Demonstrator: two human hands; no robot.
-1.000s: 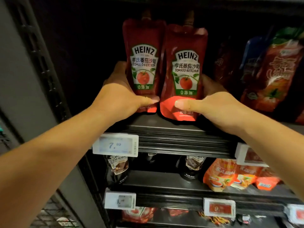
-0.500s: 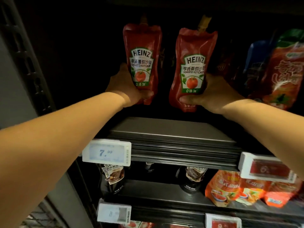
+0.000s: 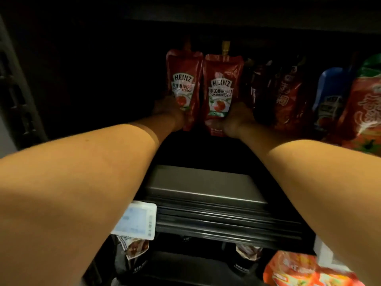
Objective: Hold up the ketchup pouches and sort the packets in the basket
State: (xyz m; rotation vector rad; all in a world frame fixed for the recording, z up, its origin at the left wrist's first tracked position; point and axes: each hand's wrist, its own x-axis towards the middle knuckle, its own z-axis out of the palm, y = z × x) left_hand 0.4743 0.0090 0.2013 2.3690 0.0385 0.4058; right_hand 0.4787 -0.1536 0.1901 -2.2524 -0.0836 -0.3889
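Note:
Two red Heinz ketchup pouches stand upright side by side deep in a dark shelf bay. My left hand (image 3: 168,112) grips the lower part of the left pouch (image 3: 183,83). My right hand (image 3: 237,120) grips the bottom of the right pouch (image 3: 221,87), which has a yellow spout at its top. Both arms reach far in over the metal shelf (image 3: 202,182). The pouches' bases are partly hidden by my hands.
Dark red sauce pouches (image 3: 282,93) and a blue and an orange pack (image 3: 365,108) stand to the right on the same shelf. A white price tag (image 3: 137,220) clips to the shelf's front edge. Below it, dark pouches (image 3: 134,248) and orange packs (image 3: 299,269) fill the lower shelf.
Both hands have carried the two pouches from the shelf's front edge, up and then back into the depth of the bay. The pouches now stand close together again.

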